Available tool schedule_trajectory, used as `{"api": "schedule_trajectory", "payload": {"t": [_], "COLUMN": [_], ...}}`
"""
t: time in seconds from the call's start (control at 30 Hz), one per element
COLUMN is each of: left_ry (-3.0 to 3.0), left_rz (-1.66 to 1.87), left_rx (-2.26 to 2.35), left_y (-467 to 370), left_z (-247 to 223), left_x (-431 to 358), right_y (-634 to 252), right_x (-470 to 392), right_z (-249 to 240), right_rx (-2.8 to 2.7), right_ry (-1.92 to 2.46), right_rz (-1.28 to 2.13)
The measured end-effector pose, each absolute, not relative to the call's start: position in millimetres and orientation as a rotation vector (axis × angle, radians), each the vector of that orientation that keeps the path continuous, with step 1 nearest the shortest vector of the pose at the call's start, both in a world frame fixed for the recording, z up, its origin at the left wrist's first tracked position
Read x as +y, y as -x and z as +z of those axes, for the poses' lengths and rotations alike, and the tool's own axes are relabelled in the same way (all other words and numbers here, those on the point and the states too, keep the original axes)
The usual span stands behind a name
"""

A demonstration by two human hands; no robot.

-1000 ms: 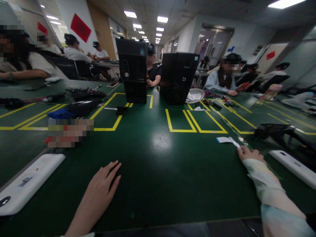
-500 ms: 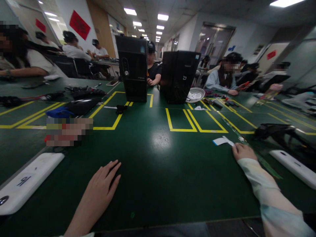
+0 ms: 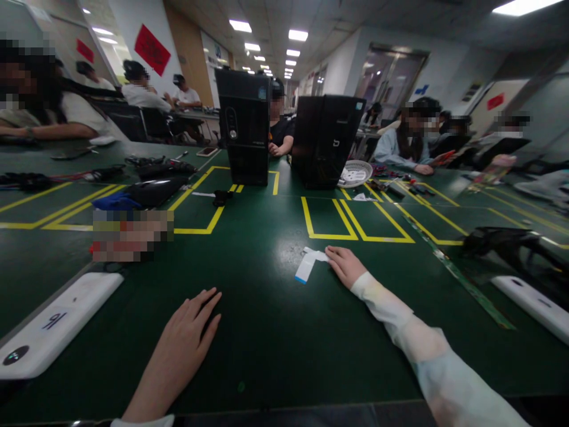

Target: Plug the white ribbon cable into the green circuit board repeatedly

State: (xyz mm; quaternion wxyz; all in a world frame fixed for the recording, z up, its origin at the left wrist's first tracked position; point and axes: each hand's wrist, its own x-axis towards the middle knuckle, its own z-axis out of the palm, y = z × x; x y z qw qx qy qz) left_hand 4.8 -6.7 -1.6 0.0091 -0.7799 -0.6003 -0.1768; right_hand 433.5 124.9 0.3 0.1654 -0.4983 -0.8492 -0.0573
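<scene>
My right hand [image 3: 347,267] is over the middle of the green table, its fingertips pinched on one end of a white flat ribbon cable [image 3: 306,264]. The cable is bent, and its blue-tipped end points toward me. Palm down on the table, my left hand [image 3: 189,329] lies with its fingers stretched out and holds nothing. To the right of my right hand a long, narrow green circuit board strip [image 3: 471,290] lies on the table.
Two black computer towers [image 3: 243,130] stand at the back, with a person behind them. White devices [image 3: 62,323] lie at both sides. A white basket [image 3: 355,172], black cables and yellow tape outlines [image 3: 331,236] are on the table. Other people sit around.
My right hand has moved left from beside the green strip to the middle, carrying the ribbon cable along. My left hand has stayed in place.
</scene>
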Motion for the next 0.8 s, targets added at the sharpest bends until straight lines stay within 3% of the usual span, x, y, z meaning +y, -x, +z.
{"api": "schedule_trajectory", "payload": {"t": [0.33, 0.8], "left_ry": [2.422, 2.419], "left_rz": [-0.490, -0.483], "left_rx": [-1.846, -1.880], "left_y": [-6.9, -6.8], "left_z": [0.3, 0.0], "left_x": [-6.0, -6.5], "right_y": [-290.3, -274.5], "right_x": [70.2, 43.0], "right_z": [-0.5, 15.9], "right_rx": [-2.529, -2.658], "right_ry": [0.866, 0.782], "right_rz": [0.081, 0.231]}}
